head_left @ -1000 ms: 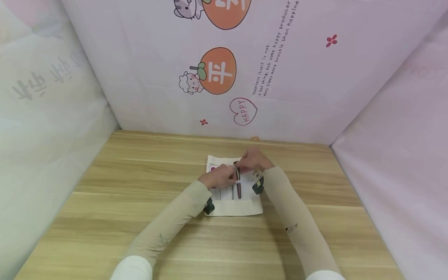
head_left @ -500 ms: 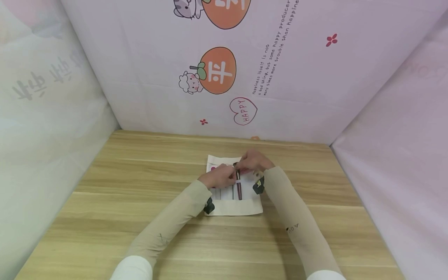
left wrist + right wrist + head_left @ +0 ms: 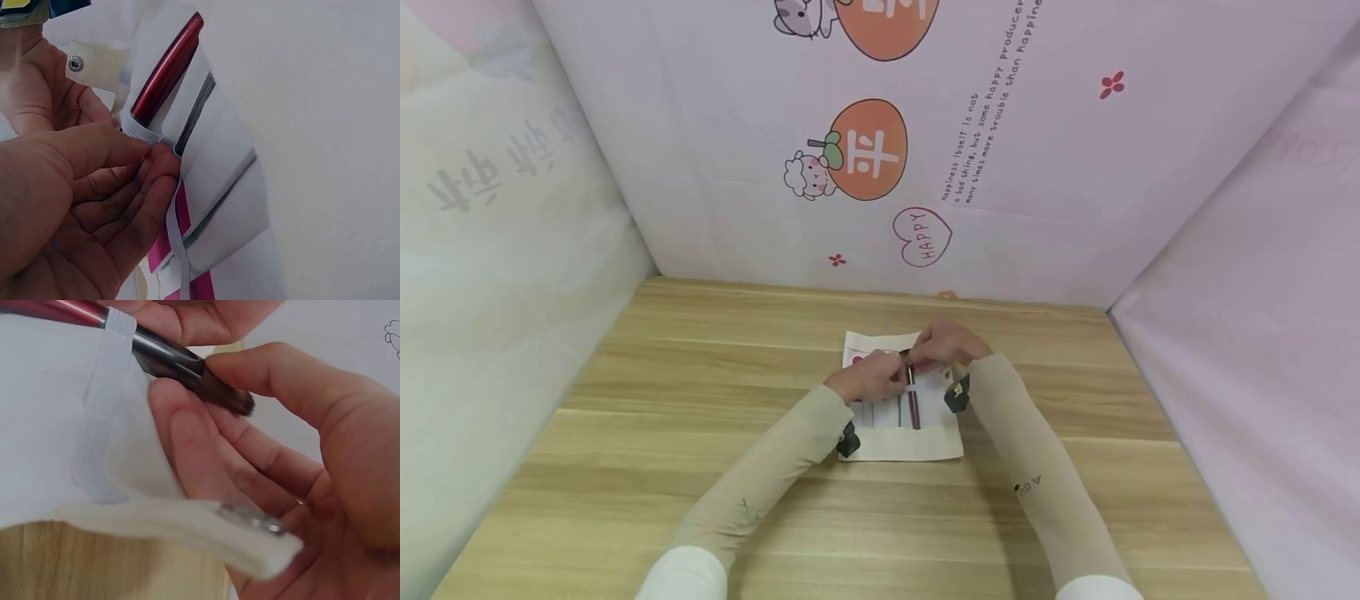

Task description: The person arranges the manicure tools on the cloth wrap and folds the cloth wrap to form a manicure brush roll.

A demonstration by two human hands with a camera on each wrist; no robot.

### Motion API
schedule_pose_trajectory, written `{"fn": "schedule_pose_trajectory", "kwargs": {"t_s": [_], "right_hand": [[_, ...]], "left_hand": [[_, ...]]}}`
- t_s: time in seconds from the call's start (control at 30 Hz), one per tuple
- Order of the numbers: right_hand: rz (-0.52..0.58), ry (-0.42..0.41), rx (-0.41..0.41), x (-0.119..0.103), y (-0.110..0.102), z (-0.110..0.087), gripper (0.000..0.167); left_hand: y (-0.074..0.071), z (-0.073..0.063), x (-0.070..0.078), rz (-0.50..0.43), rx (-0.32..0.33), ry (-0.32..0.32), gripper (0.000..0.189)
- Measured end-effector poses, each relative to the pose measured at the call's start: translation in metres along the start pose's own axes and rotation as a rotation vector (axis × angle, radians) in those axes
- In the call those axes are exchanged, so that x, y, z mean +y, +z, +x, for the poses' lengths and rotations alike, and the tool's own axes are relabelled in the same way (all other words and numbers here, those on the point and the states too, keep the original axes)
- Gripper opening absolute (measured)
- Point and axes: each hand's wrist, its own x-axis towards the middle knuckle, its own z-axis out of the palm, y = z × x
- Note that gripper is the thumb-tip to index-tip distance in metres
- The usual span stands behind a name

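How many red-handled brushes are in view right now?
1: the red-handled brush runs through the elastic loop on the white roll, its bristle end held by the right hand. The left hand covers part of the roll, so more may be hidden.

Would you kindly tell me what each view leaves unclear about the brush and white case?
Right wrist: the end of the red handle, cut off by the edge; the metal snap, blurred.
Left wrist: the bristles, behind the left hand.
Head: part of the white case, under the left hand.
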Motion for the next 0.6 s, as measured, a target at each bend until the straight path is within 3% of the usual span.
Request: {"fn": "schedule_pose_trajectory", "kwargs": {"t_s": [0.27,0.6], "right_hand": [[-0.018,0.037,-0.081,-0.0009,0.0015,-0.0002,0.015],[-0.038,0.089,-0.112,-0.0003,0.0025,-0.0003,0.014]], "left_hand": [[-0.0009,0.0008,0.0001,-0.020,-0.002,-0.012,0.013],[0.0005,-0.0006,0.0023,0.000,-0.001,-0.016,0.013]]}}
